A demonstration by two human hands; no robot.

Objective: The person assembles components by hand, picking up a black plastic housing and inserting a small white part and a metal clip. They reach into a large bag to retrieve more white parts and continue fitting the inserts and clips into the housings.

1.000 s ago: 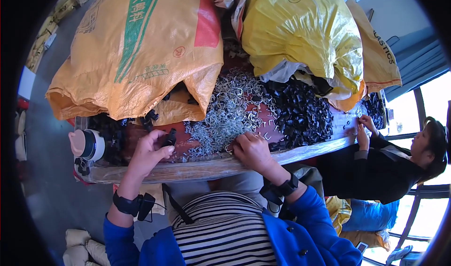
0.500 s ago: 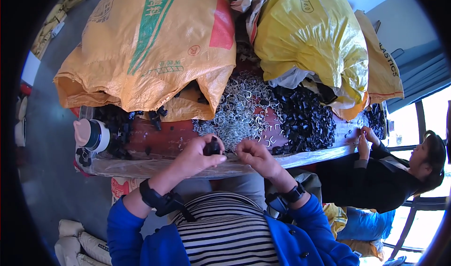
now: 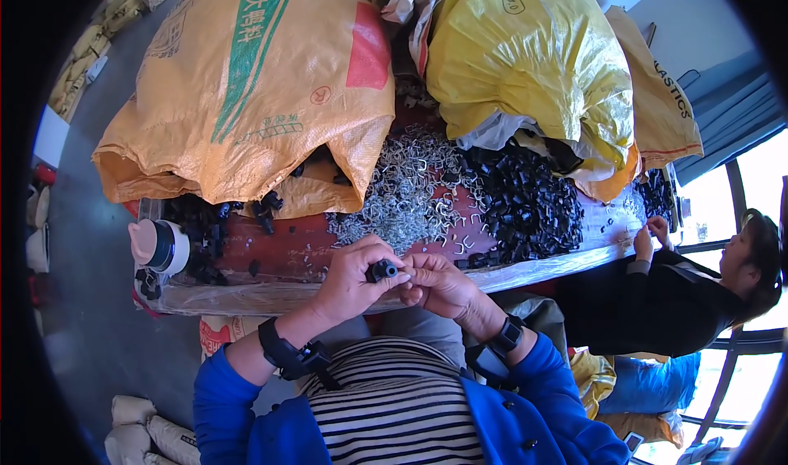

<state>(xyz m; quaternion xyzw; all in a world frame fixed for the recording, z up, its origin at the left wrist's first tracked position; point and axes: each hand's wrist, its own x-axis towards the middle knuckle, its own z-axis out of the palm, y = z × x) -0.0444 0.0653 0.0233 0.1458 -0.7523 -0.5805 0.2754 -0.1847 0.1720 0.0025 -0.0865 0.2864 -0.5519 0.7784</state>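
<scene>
Black part (image 3: 380, 270) pinched between left-hand fingers (image 3: 367, 261), right-hand fingers (image 3: 413, 270) touching.

Red table (image 3: 283, 247) under sacks (image 3: 246, 87), clips (image 3: 406, 194)

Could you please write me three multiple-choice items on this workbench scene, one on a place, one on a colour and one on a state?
1. Where does the heap of small metal clips lie?
A. left of the black parts pile
B. on the floor
C. inside the cup

2. What colour is the small part held between the hands?
A. white
B. black
C. red

3. How are the left hand and right hand placed?
A. far apart
B. both flat on the table
C. together at the part

Answers: 1 A, the silvery heap sits beside the black pile on the table. 2 B, it is dark. 3 C, both hands' fingers meet on it.
</scene>
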